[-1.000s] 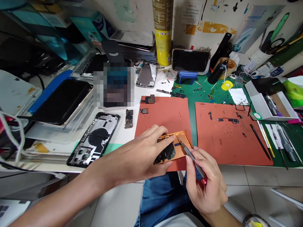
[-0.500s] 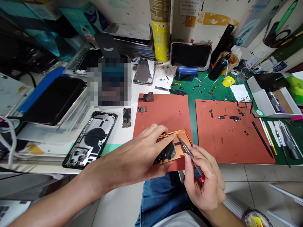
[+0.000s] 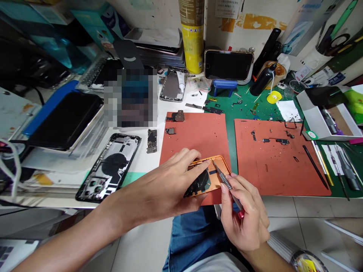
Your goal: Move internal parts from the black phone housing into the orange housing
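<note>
My left hand (image 3: 176,181) grips an orange phone housing (image 3: 214,179) by its left part, holding it tilted at the front edge of the table. Fingers lie over the upper rim, and the thumb side is below. A dark round patch shows inside the housing. In my right hand (image 3: 246,215) is a slim tool with a knurled metal handle and red end, like a precision knife or pick (image 3: 225,180). Its pointed tip meets the inside of the housing near the upper rim, close to my left fingertip. What exactly the tip touches is too small to tell.
Under the housing lies a red mat (image 3: 195,139); a second red mat (image 3: 280,166) at right bears small phone parts. A black-rimmed phone housing (image 3: 110,166) and a circuit board (image 3: 152,141) lie left. Behind stand a yellow can (image 3: 193,49) and a propped phone (image 3: 228,65).
</note>
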A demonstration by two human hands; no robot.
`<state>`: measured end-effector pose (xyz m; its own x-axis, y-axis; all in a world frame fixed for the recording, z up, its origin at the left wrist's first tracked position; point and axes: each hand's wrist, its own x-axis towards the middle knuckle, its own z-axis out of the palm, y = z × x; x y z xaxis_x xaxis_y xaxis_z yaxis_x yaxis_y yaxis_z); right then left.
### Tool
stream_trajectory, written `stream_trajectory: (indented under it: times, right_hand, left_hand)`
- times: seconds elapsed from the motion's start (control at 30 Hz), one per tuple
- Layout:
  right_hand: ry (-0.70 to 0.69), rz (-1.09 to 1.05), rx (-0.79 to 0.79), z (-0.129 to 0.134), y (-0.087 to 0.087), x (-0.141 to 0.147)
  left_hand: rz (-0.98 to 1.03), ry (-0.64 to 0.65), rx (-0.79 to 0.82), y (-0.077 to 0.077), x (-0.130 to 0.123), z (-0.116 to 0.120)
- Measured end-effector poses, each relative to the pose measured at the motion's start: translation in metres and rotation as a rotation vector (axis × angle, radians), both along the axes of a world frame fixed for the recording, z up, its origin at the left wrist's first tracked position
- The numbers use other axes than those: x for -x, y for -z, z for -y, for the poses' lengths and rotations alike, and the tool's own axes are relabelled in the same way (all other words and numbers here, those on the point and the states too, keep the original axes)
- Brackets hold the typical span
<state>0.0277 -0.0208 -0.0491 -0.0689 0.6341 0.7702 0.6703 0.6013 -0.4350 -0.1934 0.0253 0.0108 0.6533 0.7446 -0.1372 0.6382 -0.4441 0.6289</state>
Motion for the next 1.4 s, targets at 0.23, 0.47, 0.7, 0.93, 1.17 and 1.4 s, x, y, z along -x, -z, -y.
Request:
stream_trajectory:
  times: [0.23,0.47,0.7,0.93,1.17,1.4]
  right_hand:
    - [0.012,-0.005,-0.006,0.000,0.001,0.001]
    - [-0.006,-0.010,-0.002,0.000,0.003,0.000]
    - [0.011,0.046,-0.021,-0.003,-0.001,-0.001]
    - [0.037,0.145,-0.054,-0.006,-0.004,-0.004]
    - [-0.002,0.210,-0.131,-0.013,-0.005,-0.009]
    - [-0.023,0.215,-0.142,-0.014,-0.001,-0.012]
  left_hand:
    - [-0.003,0.000,0.011,-0.001,0.000,-0.001]
    - [0.001,-0.003,0.013,0.002,0.000,-0.001]
    - [-0.022,-0.006,0.010,-0.001,0.001,-0.002]
    - [0.024,0.016,-0.009,-0.005,-0.002,-0.006]
    - [-0.013,0.016,-0.007,-0.005,-0.001,-0.004]
    - [-0.002,0.018,-0.065,-0.007,-0.003,-0.004]
